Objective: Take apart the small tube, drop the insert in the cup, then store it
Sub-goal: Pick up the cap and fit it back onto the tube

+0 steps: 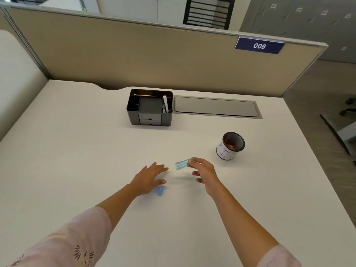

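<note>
- Left hand (149, 179): fingers spread open, palm down, holding nothing, just above the white bench (77, 151).
- Small blue cap (159, 190): on the bench beside that hand's thumb.
- Right hand (204, 171): fingertips pinching a clear blue tube (181, 164), blurred.
- Cup (230, 145): upright, near, farther right.

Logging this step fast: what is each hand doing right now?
Left hand: open, fingers spread, holding nothing; blue cap lies beside it.
Right hand: closed on the clear tube.
</note>
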`<state>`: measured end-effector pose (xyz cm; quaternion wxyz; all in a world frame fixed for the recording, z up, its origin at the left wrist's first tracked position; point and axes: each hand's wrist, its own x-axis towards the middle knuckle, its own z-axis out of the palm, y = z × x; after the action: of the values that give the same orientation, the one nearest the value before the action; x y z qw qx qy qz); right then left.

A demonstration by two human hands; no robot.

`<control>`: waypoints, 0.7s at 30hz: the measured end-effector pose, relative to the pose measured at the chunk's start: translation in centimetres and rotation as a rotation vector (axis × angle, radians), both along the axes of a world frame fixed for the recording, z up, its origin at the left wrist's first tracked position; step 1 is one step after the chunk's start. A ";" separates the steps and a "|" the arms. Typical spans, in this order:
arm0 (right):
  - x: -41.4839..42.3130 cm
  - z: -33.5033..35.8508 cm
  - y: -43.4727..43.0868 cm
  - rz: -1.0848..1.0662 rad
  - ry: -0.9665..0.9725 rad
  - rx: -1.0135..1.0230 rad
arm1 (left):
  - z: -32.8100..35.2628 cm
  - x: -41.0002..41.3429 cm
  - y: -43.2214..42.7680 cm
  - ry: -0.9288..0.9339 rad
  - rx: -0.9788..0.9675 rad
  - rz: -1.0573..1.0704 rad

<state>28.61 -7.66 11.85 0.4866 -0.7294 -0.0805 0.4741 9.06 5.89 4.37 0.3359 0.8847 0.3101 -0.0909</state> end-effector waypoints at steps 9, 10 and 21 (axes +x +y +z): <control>-4.8 -2.6 -1.4 -0.030 0.047 -0.040 | -0.7 -2.7 -2.6 -0.063 0.169 -0.020; -5.1 -2.8 -1.5 -0.031 0.054 -0.042 | -0.7 -2.9 -2.7 -0.062 0.205 -0.033; -7.4 -2.5 -2.1 -0.069 0.119 -0.046 | 0.5 -2.4 -2.7 -0.104 0.142 0.068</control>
<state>21.25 -9.72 9.30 0.4895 -0.7131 -0.0153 0.5015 6.62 3.18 4.88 0.2908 0.8989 0.3276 -0.0111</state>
